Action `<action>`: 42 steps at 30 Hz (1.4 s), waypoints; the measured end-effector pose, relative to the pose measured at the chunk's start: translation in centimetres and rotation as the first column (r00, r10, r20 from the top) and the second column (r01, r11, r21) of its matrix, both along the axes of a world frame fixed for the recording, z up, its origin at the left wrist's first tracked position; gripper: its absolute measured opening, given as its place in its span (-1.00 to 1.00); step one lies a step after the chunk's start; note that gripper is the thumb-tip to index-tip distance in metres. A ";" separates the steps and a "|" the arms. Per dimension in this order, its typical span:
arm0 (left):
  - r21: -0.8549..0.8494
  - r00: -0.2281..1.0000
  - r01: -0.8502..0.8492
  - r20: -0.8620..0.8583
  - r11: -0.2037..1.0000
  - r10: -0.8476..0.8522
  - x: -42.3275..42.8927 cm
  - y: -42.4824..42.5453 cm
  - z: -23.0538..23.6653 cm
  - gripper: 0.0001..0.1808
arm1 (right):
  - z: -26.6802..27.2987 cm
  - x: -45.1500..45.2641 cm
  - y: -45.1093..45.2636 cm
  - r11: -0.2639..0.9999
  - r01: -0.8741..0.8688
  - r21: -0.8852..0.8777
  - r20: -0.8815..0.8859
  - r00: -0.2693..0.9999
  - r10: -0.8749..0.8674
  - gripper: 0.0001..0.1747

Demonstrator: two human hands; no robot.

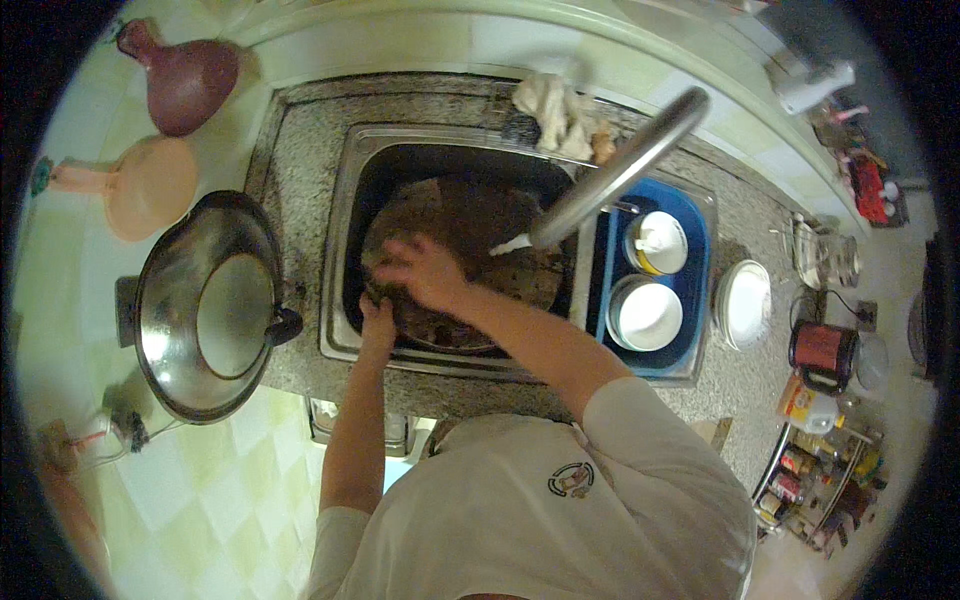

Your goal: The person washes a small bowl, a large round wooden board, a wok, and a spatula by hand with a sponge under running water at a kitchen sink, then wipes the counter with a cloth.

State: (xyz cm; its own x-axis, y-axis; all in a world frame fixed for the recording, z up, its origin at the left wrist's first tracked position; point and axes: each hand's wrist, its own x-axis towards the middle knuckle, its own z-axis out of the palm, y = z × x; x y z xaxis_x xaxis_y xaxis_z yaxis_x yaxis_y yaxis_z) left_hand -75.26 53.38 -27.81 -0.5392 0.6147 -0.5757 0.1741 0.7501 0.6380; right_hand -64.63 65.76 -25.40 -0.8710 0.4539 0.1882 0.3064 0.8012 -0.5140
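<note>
A large round dark pan or wok lies in the steel sink, under the metal faucet, whose tip carries a white nozzle. At the vessel's lower left edge my left hand holds the rim, its fingers partly hidden. My right hand is blurred over the left part of the vessel, fingers spread; whether something thin lies under its palm cannot be told. The vessel's inside is dark and its contents are unclear.
Right of the sink, a blue basin holds white bowls. Stacked white dishes stand beyond it. A large metal wok leans at the left wall below hanging ladles. Cloths lie on the rack behind the sink.
</note>
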 end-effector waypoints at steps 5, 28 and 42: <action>0.062 0.995 -0.068 0.081 0.996 0.063 -0.7 -1.7 -1.0 -0.34 | -5.2 5.7 11.4 0.852 0.459 0.252 0.040 0.875 -0.483 -0.57; 0.225 0.974 0.099 -0.221 0.969 -0.048 1.5 -0.9 1.7 -0.30 | -7.2 11.1 10.2 0.690 0.704 0.166 0.311 0.627 -0.714 -0.54; 0.182 0.998 0.027 -0.055 0.983 -0.017 1.4 -0.6 2.8 -0.23 | 2.1 4.7 -2.3 0.970 -0.206 -0.131 -0.032 0.978 0.204 -0.61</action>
